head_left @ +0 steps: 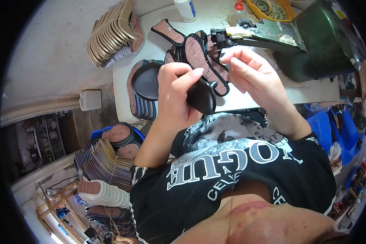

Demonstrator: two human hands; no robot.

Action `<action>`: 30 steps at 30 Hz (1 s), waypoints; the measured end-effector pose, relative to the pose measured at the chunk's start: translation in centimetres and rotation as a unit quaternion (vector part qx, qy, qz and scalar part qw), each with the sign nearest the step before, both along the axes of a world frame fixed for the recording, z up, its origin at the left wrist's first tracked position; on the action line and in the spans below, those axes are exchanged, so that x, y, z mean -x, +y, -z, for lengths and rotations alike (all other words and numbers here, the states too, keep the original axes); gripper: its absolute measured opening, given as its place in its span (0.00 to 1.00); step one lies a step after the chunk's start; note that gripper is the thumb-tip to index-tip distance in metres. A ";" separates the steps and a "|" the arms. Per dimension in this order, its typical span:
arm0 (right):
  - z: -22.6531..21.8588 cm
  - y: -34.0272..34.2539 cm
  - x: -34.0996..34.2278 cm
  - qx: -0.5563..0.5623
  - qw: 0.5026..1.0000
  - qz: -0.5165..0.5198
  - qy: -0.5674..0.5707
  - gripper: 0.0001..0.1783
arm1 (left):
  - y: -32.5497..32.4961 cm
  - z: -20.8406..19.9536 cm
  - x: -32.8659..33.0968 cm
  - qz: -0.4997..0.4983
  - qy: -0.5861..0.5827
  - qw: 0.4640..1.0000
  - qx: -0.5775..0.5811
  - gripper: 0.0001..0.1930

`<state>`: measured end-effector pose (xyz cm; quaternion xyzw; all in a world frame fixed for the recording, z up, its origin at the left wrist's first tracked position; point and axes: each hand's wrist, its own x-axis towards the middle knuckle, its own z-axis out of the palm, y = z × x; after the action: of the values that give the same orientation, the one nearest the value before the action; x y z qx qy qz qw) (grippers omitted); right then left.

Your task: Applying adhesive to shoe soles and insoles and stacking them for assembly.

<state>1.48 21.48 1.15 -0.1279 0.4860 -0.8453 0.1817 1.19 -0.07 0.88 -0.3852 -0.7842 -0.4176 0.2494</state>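
Observation:
My left hand [175, 91] is closed around a smooth black shoe sole [146, 82], holding it above the white table. The sole shows on both sides of the hand, and a small black knob stands up at its right end. To the right, my right hand [254, 75] is raised with thumb and forefinger pinched together; what lies between them, if anything, is too small to make out. Behind the hands, several pinkish insoles with black edging [197, 55] lie in a loose heap. A stack of dark-edged soles [144, 107] lies beside the left hand.
A dark green sewing machine [323, 44] takes up the table's right, its arm reaching toward the heap. A white bottle [186, 10], red-capped bottle [238, 16] and yellow basket [286, 12] stand at the back. Tied beige soles [112, 36] and stacked soles [110, 162] are at left.

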 end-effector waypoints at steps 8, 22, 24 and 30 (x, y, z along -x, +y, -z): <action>-1.8 -1.5 -0.3 -0.099 0.992 -0.041 -0.060 0.15 | -0.5 -0.1 1.7 -0.005 0.159 0.985 0.059 0.27; -0.8 -1.6 0.2 -0.029 0.987 -0.130 -0.086 0.12 | -1.5 -0.2 0.8 -0.011 0.198 0.975 0.103 0.23; -0.8 -1.8 0.0 -0.044 0.990 -0.116 -0.072 0.12 | -1.7 -0.2 0.7 -0.010 0.190 0.975 0.114 0.23; -1.3 -1.8 -0.6 -0.028 0.979 -0.160 -0.122 0.07 | -1.9 -1.0 0.1 0.017 0.114 0.988 0.105 0.22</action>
<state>2.10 19.63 2.41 -0.0944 0.4567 -0.8007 0.3760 1.09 -2.02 1.87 -0.4677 -0.7837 -0.2901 0.2880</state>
